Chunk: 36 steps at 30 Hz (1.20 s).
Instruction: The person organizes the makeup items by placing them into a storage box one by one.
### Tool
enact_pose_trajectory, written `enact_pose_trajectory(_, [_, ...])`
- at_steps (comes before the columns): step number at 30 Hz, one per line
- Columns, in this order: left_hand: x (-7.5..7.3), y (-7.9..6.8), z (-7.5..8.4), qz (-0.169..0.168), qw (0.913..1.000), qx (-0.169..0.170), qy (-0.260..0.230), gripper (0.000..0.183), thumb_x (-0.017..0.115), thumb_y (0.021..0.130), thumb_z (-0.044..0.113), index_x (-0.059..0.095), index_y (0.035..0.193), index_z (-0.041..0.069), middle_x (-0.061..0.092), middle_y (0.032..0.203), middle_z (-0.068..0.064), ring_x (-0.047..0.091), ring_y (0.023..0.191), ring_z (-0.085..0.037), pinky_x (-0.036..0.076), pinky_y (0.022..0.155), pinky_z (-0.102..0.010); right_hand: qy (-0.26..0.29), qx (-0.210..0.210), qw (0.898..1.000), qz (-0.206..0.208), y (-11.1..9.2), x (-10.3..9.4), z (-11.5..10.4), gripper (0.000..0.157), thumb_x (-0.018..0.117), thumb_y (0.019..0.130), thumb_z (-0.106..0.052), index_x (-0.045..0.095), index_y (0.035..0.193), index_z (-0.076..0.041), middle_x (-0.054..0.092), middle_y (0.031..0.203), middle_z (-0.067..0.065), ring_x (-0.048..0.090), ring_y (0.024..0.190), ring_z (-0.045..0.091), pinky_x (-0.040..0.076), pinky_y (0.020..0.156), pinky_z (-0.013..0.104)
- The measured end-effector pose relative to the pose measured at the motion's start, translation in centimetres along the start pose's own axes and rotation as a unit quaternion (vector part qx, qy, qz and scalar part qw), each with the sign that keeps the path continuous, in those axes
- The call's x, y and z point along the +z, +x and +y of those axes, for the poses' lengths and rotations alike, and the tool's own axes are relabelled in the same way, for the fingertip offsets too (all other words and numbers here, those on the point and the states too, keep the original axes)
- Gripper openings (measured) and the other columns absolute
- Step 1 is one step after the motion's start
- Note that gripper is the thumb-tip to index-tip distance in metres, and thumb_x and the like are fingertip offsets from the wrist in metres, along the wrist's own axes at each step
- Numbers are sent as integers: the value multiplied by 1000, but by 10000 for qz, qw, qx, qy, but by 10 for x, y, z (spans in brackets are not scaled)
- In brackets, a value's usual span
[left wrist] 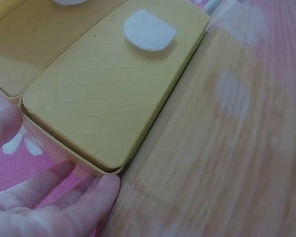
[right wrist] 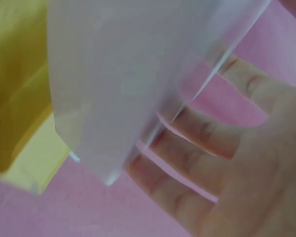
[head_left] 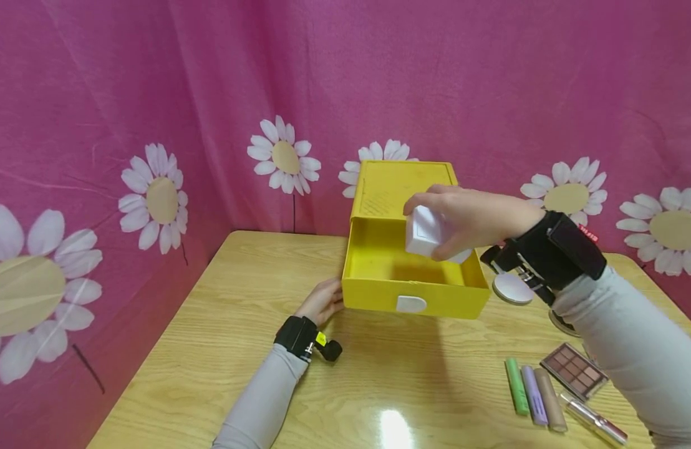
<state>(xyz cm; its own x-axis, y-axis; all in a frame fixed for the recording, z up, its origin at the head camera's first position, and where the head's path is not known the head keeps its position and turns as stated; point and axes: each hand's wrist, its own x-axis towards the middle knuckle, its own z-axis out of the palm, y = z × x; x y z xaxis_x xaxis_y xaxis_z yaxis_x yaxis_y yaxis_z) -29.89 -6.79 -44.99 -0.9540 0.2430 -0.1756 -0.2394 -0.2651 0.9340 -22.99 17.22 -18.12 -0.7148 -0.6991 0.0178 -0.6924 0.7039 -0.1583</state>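
My right hand holds a white box between thumb and fingers, over the pulled-out upper drawer of a yellow drawer unit. The right wrist view shows the pale box large, its edge against the fingertips. My left hand is at the unit's left side, its fingertips touching the edge near a lower front corner. Below the pulled-out drawer, the lower drawer sits inside its frame, with a white knob on its front. The upper drawer bears a white knob too.
On the wooden table, to the right, lie a green tube, a purple tube, a brown tube, an eyeshadow palette and a clear lip-gloss tube. A round white case lies behind them. A pink flowered curtain hangs behind.
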Motion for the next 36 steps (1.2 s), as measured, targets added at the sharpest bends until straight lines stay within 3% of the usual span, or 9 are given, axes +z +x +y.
enact_pose_trajectory(9, [0,-1,0,23,10000,-47,5,37,43,97,14,47,126,-9,61,89,1,58,80,-10,48,69,-25,47,-211,9973,-704,31,9,-8,56,76,69,-16,49,118,-16,52,106,12,50,88,24,46,74,34])
enact_pose_trajectory(22, [0,-3,3,-77,10000,-57,-20,36,41,97,12,46,127,-9,61,89,1,58,81,-10,48,70,-25,261,-284,9896,-1384,55,20,-10,58,77,68,-15,48,119,-15,52,108,12,52,92,26,48,77,34])
enact_pose_trajectory(30, [1,-3,3,-63,10000,-25,-13,36,40,97,10,45,126,-10,59,90,0,57,81,-10,48,71,-26,-291,-83,9875,-1544,65,26,-19,63,78,67,-20,48,123,-17,56,109,8,53,93,21,47,83,34])
enact_pose_trajectory(36, [1,-4,4,-93,10000,-23,-21,36,40,97,11,45,126,-10,59,90,0,56,81,-11,47,71,-26,-443,29,9813,-1873,75,39,-18,65,74,69,-14,44,127,-17,56,104,6,53,88,20,48,76,30])
